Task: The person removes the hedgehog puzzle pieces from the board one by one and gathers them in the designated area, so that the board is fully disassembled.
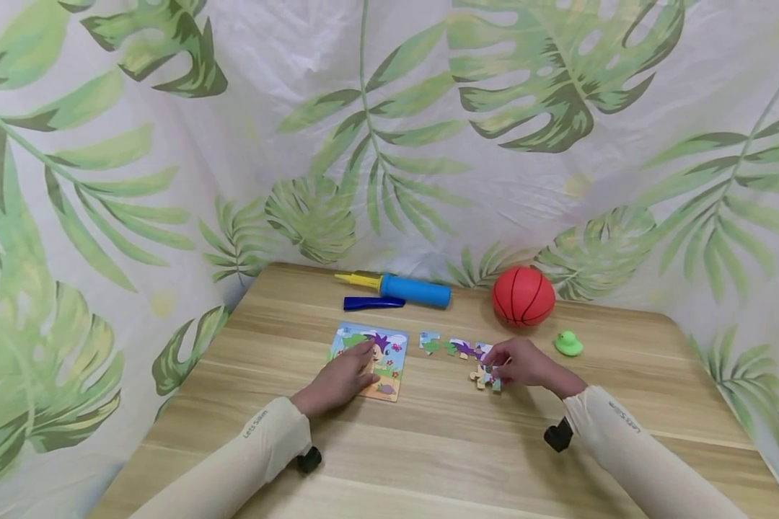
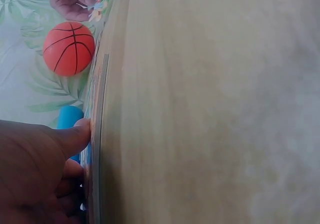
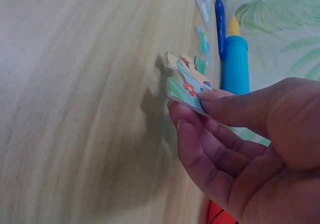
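Observation:
My left hand (image 1: 339,380) rests on a square picture puzzle (image 1: 394,358) with a purple-haired cartoon figure, its thumb and fingers lying on the picture. In the left wrist view the puzzle's thin edge (image 2: 103,134) runs beside that thumb. With thumb and fingertips, my right hand (image 1: 526,362) pinches a jigsaw piece (image 3: 188,86) that shows a red flower, tilted above the table. Loose jigsaw pieces (image 1: 462,349) lie in a row just behind it, the rightmost partly covered by the right hand. A separate corner piece (image 1: 429,340) lies nearer the puzzle.
Along the back of the wooden table (image 1: 428,461) lie a blue and yellow hand pump (image 1: 415,290) and a dark blue object (image 1: 373,303). A red toy basketball (image 1: 524,296) and a green rubber duck (image 1: 568,344) stand at the right. A leaf-print cloth (image 1: 402,144) hangs behind.

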The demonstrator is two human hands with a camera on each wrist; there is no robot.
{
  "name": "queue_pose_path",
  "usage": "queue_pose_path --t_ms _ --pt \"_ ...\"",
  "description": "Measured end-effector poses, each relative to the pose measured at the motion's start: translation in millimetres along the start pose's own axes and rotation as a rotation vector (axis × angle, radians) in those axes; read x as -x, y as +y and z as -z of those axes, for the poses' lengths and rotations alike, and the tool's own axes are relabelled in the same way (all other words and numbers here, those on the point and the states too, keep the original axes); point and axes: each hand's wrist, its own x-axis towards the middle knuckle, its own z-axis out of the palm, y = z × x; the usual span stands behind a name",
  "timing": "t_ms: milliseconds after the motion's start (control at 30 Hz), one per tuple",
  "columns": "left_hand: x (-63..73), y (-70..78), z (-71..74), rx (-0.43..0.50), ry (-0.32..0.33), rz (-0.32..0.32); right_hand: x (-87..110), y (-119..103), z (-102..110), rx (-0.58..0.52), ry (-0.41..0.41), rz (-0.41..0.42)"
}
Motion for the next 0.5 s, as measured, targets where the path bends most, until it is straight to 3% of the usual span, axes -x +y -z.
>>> queue_pose_path --t_ms 200,500 --pt "0.5 0.7 0.8 -0.004 0.0 0.006 -0.3 2.9 -2.4 0.012 -0.001 -0.018" --pt "0.1 0.5 0.7 -0.017 -0.006 0.009 -1.9 -0.5 -3.3 0.15 0.069 -0.06"
